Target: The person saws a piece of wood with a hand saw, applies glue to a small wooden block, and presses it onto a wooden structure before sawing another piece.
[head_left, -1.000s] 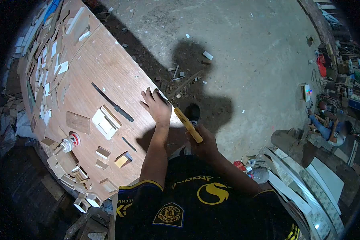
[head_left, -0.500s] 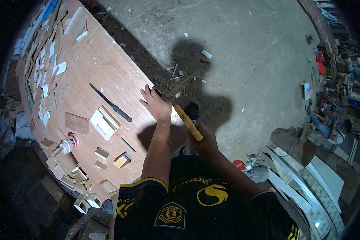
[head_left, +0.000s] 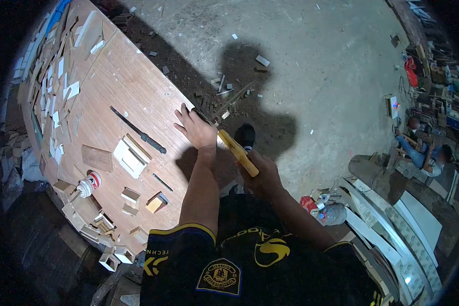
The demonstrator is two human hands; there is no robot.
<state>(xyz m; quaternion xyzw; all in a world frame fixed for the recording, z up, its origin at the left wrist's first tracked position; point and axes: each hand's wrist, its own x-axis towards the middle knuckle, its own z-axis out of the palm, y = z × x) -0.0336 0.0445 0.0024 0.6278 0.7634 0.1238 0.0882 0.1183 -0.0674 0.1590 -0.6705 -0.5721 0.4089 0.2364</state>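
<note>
My left hand [head_left: 198, 128] lies flat on the edge of the wooden worktable [head_left: 137, 76], fingers stretched out and apart. My right hand [head_left: 262, 173] is closed around the lower end of a tool with a yellow wooden handle [head_left: 237, 151], held just off the table's edge. The handle slants up toward my left hand, where a dark narrow part runs along the edge beside my fingers. I cannot tell the tool's exact kind. On the tabletop to the left lie a long dark tool with a black handle [head_left: 153, 143] and white-and-brown wooden pieces [head_left: 131, 157].
A small dark rod [head_left: 162, 182], a yellow block [head_left: 155, 204] and a white tub [head_left: 90, 183] are on the table. Offcuts [head_left: 72, 90] crowd its far-left side. Scraps [head_left: 262, 60] litter the concrete floor. Boards [head_left: 418, 219] lean at right, near a plastic bottle [head_left: 333, 214] and a seated person [head_left: 427, 155].
The view has shifted slightly. Both hands keep nearly the same places, the left flat on the table edge and the right on the yellow handle. More of the person at far right shows.
</note>
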